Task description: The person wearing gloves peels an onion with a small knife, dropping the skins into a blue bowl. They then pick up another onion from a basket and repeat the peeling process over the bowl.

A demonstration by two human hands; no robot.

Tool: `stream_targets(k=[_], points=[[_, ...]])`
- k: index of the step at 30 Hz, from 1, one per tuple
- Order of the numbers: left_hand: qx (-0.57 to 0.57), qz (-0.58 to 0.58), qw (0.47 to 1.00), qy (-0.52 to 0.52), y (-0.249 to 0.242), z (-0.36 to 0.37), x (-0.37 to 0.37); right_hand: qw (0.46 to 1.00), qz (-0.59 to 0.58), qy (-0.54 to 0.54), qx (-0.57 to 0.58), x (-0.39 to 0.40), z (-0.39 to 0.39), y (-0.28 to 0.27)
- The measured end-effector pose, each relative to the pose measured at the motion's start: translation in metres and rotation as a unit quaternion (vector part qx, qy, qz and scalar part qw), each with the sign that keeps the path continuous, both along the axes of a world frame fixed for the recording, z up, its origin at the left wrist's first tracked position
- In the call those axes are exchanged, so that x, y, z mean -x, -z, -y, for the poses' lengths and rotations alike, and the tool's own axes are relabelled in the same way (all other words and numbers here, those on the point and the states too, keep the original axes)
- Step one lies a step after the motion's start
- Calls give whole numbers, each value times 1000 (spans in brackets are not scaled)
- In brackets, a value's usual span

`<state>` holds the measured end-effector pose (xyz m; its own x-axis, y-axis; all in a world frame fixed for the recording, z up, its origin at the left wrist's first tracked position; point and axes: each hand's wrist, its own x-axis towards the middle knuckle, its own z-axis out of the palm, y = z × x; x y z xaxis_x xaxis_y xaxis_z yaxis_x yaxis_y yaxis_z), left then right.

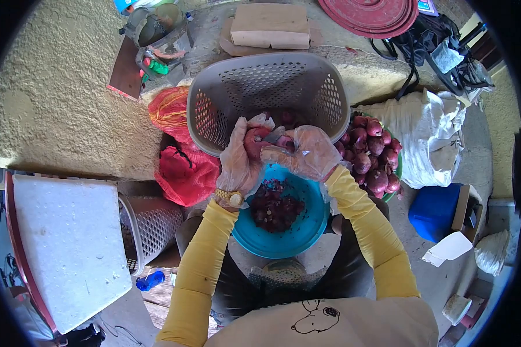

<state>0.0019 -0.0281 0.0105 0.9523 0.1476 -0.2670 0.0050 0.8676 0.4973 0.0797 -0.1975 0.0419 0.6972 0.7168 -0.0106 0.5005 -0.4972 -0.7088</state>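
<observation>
My left hand (237,156), in a clear plastic glove, is wrapped round a red onion (255,142). My right hand (315,153), gloved too, is closed on what looks like a small knife (271,137), its grey blade against the onion; the fingers hide its handle. Both hands are over the near rim of a grey-brown perforated basket (266,66), with some red onions (286,117) in its bottom. Below the hands, between my legs, a turquoise basin (279,246) holds dark onion skins and trimmings (275,208).
Whole red onions (378,153) fill a green container on the right, beside a white sack (425,133). A red mesh bag (185,168) lies left of the basket. A blue container (434,213), a white board (69,243) and another perforated basket (153,228) stand around me.
</observation>
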Motion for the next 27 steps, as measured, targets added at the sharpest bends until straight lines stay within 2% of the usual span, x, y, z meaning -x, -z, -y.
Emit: stream_targets(k=[7,9,13,15,19,21,25,27], points=[[41,3,998,52,10,-9,0,1000,0,6,3,-6,4,11],[3,-23,998,55,5,-8,1,1000,19,-12,9,-8,5,12],[-13,-32,998,54,3,-8,1,997,66,-20,16,-4,5,10],[16,-26,999,43,2,-7,0,995,95,-34,-4,-1,5,7],[2,-58,998,18,-7,-5,-1,993,92,-75,0,0,5,11],[9,-57,998,5,-1,-11,-1,991,98,-10,-94,2,3,9],[33,3,998,44,4,-14,-1,987,145,37,-49,2,5,-3],[50,0,998,45,3,-13,-1,993,106,40,-24,2,5,2]])
